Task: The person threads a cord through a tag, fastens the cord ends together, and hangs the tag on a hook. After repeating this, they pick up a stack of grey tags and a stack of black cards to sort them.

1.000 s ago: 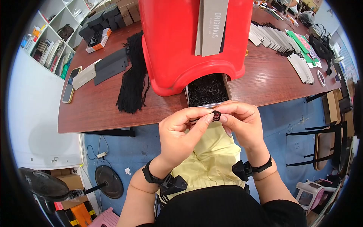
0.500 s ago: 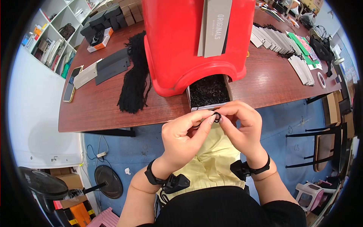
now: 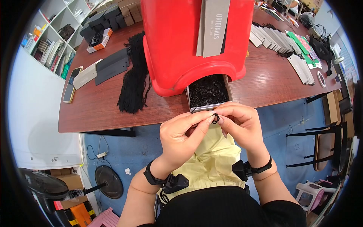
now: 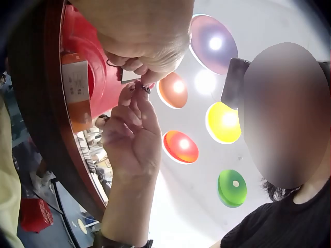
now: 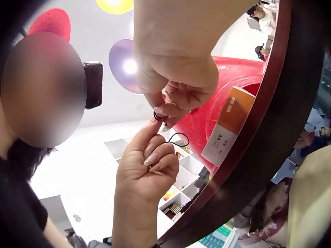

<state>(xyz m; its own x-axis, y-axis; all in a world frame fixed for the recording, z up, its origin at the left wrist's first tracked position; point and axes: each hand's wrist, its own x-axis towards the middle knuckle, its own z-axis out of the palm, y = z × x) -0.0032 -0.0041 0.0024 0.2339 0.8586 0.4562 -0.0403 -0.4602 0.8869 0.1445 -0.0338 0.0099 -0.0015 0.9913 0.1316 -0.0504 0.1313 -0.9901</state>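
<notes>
Both hands meet in front of the table edge in the head view. My left hand [image 3: 209, 120] and right hand [image 3: 222, 118] pinch a small black cord loop [image 3: 215, 118] between thumb and fingertips. The left wrist view shows the loop [image 4: 145, 89] held between the two sets of fingertips. In the right wrist view, the loop [image 5: 158, 117] has a thin strand [image 5: 179, 138] hanging below it. Just beyond the hands stands an open box of black cords [image 3: 207, 90], half under a red plastic stool [image 3: 181, 45].
Grey "ORIGINALS" tags [image 3: 213, 26] hang over the stool. A bundle of black yarn [image 3: 132, 83], dark cards [image 3: 111, 67] and a phone [image 3: 70, 85] lie on the brown table [image 3: 98, 109] to the left. Rows of grey tags [image 3: 276, 38] lie at the right. Chairs [image 3: 325, 140] stand beside me.
The hands have stayed together at the table edge, shifting only slightly. The black cord, bunched between the fingertips a second ago, now shows as a small open ring.
</notes>
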